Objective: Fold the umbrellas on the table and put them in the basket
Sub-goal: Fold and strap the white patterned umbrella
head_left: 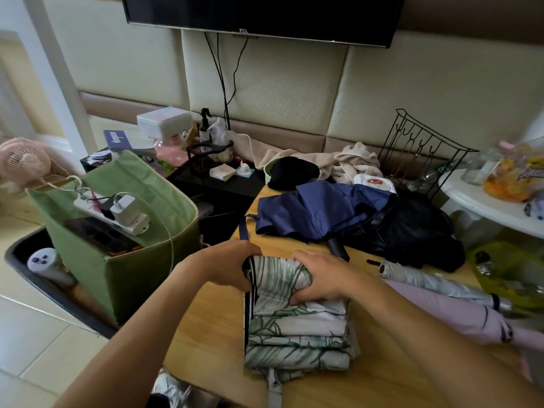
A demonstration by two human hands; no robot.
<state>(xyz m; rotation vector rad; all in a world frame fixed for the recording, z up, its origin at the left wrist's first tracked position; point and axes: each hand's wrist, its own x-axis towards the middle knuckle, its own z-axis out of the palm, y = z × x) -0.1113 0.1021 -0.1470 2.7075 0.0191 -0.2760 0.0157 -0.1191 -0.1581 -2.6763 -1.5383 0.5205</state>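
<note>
A white umbrella with a green leaf print (297,334) lies on the wooden table (212,328), its cloth gathered in pleats and its handle toward me. My left hand (232,267) grips its far left end. My right hand (321,276) is curled over the top of the cloth and holds the folds. Behind it a blue umbrella (321,210) lies loosely collapsed, beside a black umbrella (412,228). To the right lie a silver umbrella (435,282) and a lilac umbrella (462,315). A green fabric basket (141,272) stands left of the table.
The green basket holds a white power strip (117,214) with plugged chargers and cables. A black wire rack (418,148), towels and a white side table (485,201) crowd the back right. A yellow-green bin (506,275) sits at the right edge. A pink fan (25,160) stands far left.
</note>
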